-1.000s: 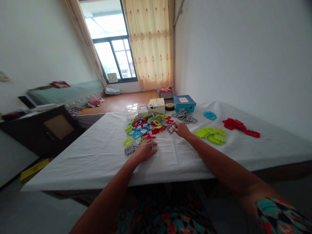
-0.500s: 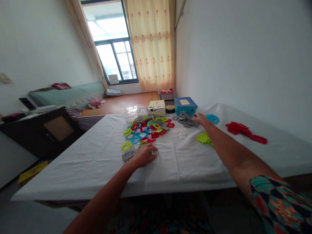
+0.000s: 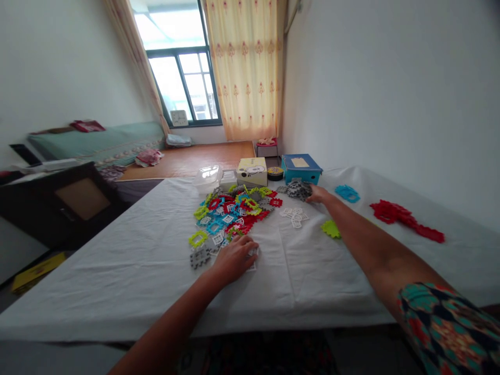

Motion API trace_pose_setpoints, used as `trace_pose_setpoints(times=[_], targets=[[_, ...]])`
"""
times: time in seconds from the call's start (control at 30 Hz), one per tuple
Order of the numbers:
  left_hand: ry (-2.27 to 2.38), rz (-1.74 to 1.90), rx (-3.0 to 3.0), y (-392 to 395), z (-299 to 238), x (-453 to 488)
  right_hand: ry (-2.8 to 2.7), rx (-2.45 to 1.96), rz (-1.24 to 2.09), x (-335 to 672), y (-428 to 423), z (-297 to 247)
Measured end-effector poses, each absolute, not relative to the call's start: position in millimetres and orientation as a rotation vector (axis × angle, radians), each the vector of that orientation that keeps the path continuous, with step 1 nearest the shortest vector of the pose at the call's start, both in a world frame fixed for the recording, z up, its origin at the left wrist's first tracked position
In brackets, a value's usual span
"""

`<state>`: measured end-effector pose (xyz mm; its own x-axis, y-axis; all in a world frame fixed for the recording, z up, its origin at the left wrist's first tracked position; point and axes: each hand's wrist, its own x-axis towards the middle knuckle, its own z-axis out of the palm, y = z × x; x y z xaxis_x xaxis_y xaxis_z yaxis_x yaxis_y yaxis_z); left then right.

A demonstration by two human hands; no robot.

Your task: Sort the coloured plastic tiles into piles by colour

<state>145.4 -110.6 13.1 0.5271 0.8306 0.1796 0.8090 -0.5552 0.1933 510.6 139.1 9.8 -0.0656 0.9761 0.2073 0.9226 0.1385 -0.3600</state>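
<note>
A white cloth covers the table (image 3: 117, 271), with a bright window and a patterned curtain far beyond my fingertips. My left hand (image 3: 234, 258) lies palm down, fingers loosely spread and flat on a few white pieces (image 3: 253, 253) that peek out past my fingertips; the rest is hidden under my palm. My right hand (image 3: 318, 194) reaches far out, fingertips against the grey heap (image 3: 297, 188) — I see only its back, so I cannot tell whether those fingers are pinched on a piece.

Just beyond my left fingers sprawls the mixed pile (image 3: 230, 208) of red, blue, green and white pieces, and a lone grey piece (image 3: 199, 256) sits to their left. Between my hands lies a small white cluster (image 3: 295, 214). My right forearm covers most of the green pieces (image 3: 331, 228); blue pieces (image 3: 347, 194) and red pieces (image 3: 406, 219) lie to its right. A blue box (image 3: 300, 166) stands just behind the heap.

Half a second ago my right hand was nearer the blue pieces — now it has drawn in to the heap. My left hand has stayed put.
</note>
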Motion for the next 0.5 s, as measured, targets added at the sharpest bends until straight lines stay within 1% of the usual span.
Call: trace_pose_setpoints(times=[0.13, 0.3, 0.4, 0.5], targets=[[1.399, 0.407, 2.687, -115, 17, 142, -2.131, -1.971, 0.152, 509, 139, 31], [1.332, 0.417, 2.764, -104, 40, 137, -2.276, -1.799, 0.061, 478, 127, 50], [1.424, 0.527, 2.771, -77, 53, 128, -2.371, -1.651, 0.096, 439, 122, 45], [1.630, 0.749, 2.665, -40, 58, 105, -2.402, -1.619, 0.135, 401, 125, 29]])
